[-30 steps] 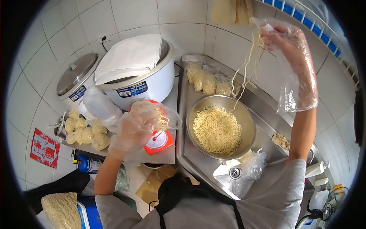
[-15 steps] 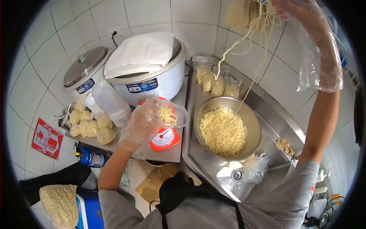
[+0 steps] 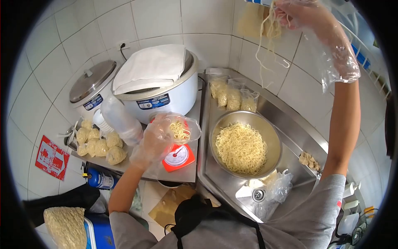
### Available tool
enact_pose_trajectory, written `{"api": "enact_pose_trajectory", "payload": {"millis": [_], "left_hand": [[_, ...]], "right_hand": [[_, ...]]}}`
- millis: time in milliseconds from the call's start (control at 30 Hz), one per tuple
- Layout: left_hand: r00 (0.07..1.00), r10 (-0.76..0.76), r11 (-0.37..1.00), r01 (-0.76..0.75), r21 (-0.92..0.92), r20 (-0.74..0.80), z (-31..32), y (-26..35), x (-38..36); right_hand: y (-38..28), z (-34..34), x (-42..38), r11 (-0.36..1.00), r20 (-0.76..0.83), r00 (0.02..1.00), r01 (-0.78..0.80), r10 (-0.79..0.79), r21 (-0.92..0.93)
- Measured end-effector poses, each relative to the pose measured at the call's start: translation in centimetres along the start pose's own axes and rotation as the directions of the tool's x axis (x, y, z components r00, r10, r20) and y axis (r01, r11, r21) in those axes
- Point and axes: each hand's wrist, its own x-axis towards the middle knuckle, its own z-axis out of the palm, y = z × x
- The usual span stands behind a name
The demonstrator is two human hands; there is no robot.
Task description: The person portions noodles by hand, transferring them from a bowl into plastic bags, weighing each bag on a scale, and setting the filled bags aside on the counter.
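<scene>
My right hand (image 3: pixel 306 17), in a loose clear plastic glove, is raised high on the right with its fingers closed around noodles (image 3: pixel 271 29). Thin strands dangle from it in front of the tiled wall. Below, a large steel bowl (image 3: pixel 275 159) contains a heap of yellow noodles (image 3: pixel 241 148). My left hand (image 3: pixel 154 139), also gloved, grips a clear plastic bag (image 3: pixel 194 129) with a small portion of noodles in its mouth. This bag is at the red dial scale (image 3: pixel 178 157); whether it rests on the scale's top is hidden.
Filled noodle bags (image 3: pixel 233 98) stand behind the bowl. Several knotted bags (image 3: pixel 99 147) lie at the left, beside a clear plastic sleeve (image 3: pixel 120 116). A big rice cooker (image 3: pixel 166 103) backs the scale. The sink drain (image 3: pixel 258 195) and crumpled plastic (image 3: pixel 280 186) are in front.
My right hand has shifted a little left, and its noodle strands now hang shorter, clear of the bowl. My left hand keeps the bag by the scale.
</scene>
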Motion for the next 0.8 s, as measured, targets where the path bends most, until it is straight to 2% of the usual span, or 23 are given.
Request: {"api": "enact_pose_trajectory", "payload": {"millis": [33, 67, 100, 133, 167, 200, 233, 267, 333, 400, 467, 500, 567, 600, 667, 700, 733, 767, 800], "left_hand": [[1.0, -0.013, 1.0, 0.013, 0.004, -0.007, -0.1, -0.3, -0.1], [0.998, 0.062, 0.997, -0.062, 0.043, 0.01, -0.1, -0.8, 0.0], [0.99, 0.137, 0.987, -0.138, 0.082, 0.027, -0.3, -1.4, 0.2], [0.993, 0.121, 0.989, -0.122, 0.089, 0.018, -0.7, -2.0, 0.5], [0.994, 0.039, 0.999, -0.037, -0.019, 0.1, -1.1, -2.5, 0.8], [0.982, -0.031, 0.991, 0.055, -0.122, 0.188, -1.3, -3.0, 1.0], [0.983, -0.042, 0.991, 0.064, -0.119, 0.18, -1.6, -3.6, 1.3], [0.971, -0.101, 0.963, 0.149, -0.223, 0.216, -1.9, -4.2, 1.5], [0.934, -0.193, 0.858, 0.309, -0.41, 0.3, -2.6, -5.4, 2.1], [0.935, -0.153, 0.868, 0.282, -0.408, 0.321, -3.1, -6.4, 3.0], [0.934, -0.108, 0.877, 0.252, -0.41, 0.342, -3.9, -6.7, 3.8], [0.922, -0.078, 0.865, 0.252, -0.434, 0.379, -4.4, -6.3, 4.1], [0.911, -0.05, 0.853, 0.252, -0.456, 0.41, -5.3, -5.5, 4.1], [0.933, -0.07, 0.848, 0.242, -0.471, 0.352, -5.8, -5.0, 3.8], [0.95, -0.101, 0.841, 0.241, -0.485, 0.296, -6.3, -5.2, 3.7], [0.918, -0.124, 0.788, 0.322, -0.525, 0.377, -6.7, -5.6, 4.5], [0.878, -0.14, 0.728, 0.405, -0.554, 0.457, -7.0, -6.0, 4.9], [0.875, -0.148, 0.727, 0.412, -0.55, 0.46, -7.2, -5.8, 4.9], [0.879, -0.147, 0.71, 0.413, -0.57, 0.453, -7.3, -5.1, 5.0]], "right_hand": [[1.3, 0.1, 1.1, 0.981, 0.003, 0.996, 0.087, -0.089, 0.175], [1.8, 0.6, 1.8, 0.923, -0.008, 0.984, 0.169, -0.178, 0.347], [-0.9, 1.2, 1.1, 0.916, -0.001, 0.982, 0.179, -0.191, 0.359], [-3.8, 1.6, 0.2, 0.955, -0.031, 0.999, -0.013, 0.023, 0.295], [-5.7, 2.0, -0.4, 0.949, -0.071, 0.969, -0.213, 0.235, 0.233], [-4.6, 2.6, 0.2, 0.949, -0.057, 0.972, -0.209, 0.228, 0.238], [-2.2, 3.3, 1.3, 0.917, 0.036, 0.998, 0.04, -0.059, 0.398], [-1.9, 4.2, 1.4, 0.787, 0.073, 0.933, 0.253, -0.351, 0.563], [-2.1, 5.8, 2.1, 0.801, 0.126, 0.92, 0.248, -0.37, 0.545], [-3.7, 7.9, 1.7, 0.815, 0.174, 0.904, 0.252, -0.391, 0.522], [-5.0, 10.6, 0.4, 0.726, 0.224, 0.91, 0.11, -0.348, 0.679], [-5.3, 11.7, 0.6, 0.723, 0.223, 0.907, 0.118, -0.357, 0.68], [-5.9, 13.6, 0.8, 0.743, 0.379, 0.782, 0.154, -0.495, 0.651], [-6.6, 14.4, 0.4, 0.741, 0.38, 0.779, 0.155, -0.499, 0.654], [-7.6, 16.2, -0.7, 0.879, 0.488, 0.797, 0.109, -0.357, 0.464], [-7.5, 17.1, -0.8, 0.877, 0.492, 0.794, 0.106, -0.359, 0.469], [-7.2, 18.2, -1.0, 0.849, 0.544, 0.727, 0.102, -0.42, 0.519], [-6.9, 19.3, -1.2, 0.818, 0.586, 0.654, 0.092, -0.479, 0.567], [-6.5, 20.4, -1.6, 0.815, 0.586, 0.652, 0.086, -0.48, 0.573]]}}
